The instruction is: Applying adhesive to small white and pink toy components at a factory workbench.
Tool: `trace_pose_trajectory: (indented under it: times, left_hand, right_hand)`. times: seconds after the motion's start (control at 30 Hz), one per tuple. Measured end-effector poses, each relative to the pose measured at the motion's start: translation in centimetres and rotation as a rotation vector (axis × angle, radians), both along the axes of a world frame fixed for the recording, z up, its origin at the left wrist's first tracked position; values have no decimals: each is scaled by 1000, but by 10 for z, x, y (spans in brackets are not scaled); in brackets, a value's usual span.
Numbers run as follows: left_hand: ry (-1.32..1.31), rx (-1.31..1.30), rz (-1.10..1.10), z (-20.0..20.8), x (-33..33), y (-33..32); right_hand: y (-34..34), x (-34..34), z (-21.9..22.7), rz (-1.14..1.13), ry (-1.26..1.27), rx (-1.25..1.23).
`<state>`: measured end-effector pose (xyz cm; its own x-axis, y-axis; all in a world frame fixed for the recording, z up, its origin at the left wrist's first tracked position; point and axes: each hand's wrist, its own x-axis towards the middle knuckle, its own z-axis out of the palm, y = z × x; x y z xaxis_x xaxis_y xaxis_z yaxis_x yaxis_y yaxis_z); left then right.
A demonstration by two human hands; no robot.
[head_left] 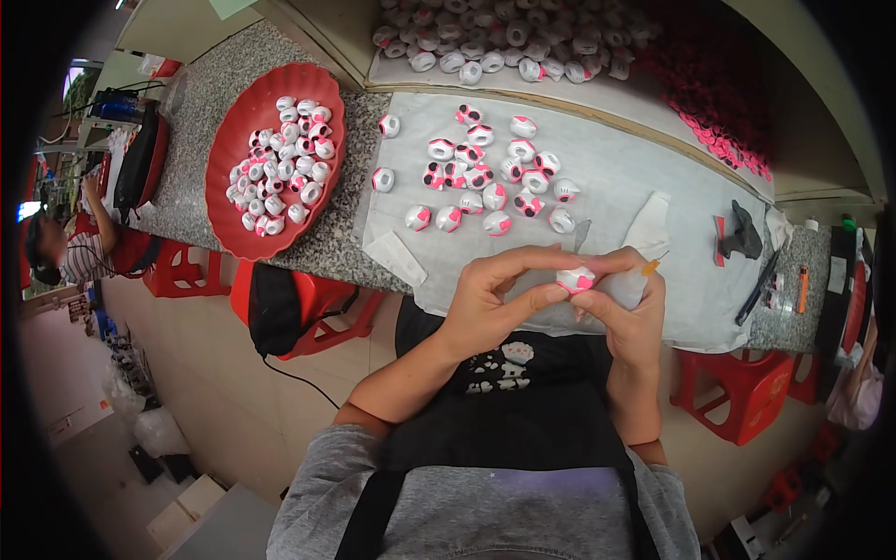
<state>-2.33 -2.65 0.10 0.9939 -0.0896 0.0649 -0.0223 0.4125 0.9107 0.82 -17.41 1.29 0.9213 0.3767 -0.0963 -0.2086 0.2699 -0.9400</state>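
Between the thumb and fingers of my left hand (490,303) is a small rounded white-and-pink plastic piece (576,280). The thumb and index finger of my right hand (637,313) press on the same piece from the other side. Tucked in my right palm is a translucent squeeze bottle (627,288) with an orange needle tip (651,267), which points up and to the right. Both hands are closed, above the near edge of the white-covered worktop (448,271). Several similar white, pink and black pieces (481,175) lie on it beyond my hands.
A red scalloped bowl (220,177) full of similar pieces stands at left. Behind is a shelf (560,96) heaped with white pieces and pink parts (714,140). Paper scraps (397,258), a black cloth (742,233) and an orange-handled tool (803,289) lie about. Red stools (737,392) stand below; another person (79,247) is far left.
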Motion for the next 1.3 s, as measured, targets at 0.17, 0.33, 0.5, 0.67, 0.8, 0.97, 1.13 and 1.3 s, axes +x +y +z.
trace_pose_trajectory:
  times: [0.17,0.33,0.5,0.67,0.8,0.97,1.13,1.3]
  left_hand:
    - [-98,45,47,-4,-1,-2]
    - [-103,34,88,-4,-1,-4]
    - [-47,-28,63,-5,0,-1]
    - [128,-208,-3,-8,-1,3]
    - [189,-223,49,-19,0,3]
    - [199,-234,80,-20,1,0]
    - [159,-132,124,-15,1,-6]
    - [9,-131,227,-16,-5,-12]
  right_hand:
    - [2,1,2,13,-15,-9]
    - [4,0,1,9,-4,-7]
    - [5,3,-1,29,27,36]
    - [-2,6,6,12,24,-49]
    - [-37,30,1,-326,-538,-906]
    - [-51,39,-14,-266,-699,-1319]
    - [-24,11,3,-167,-61,-227]
    - [18,-2,-4,-91,81,14]
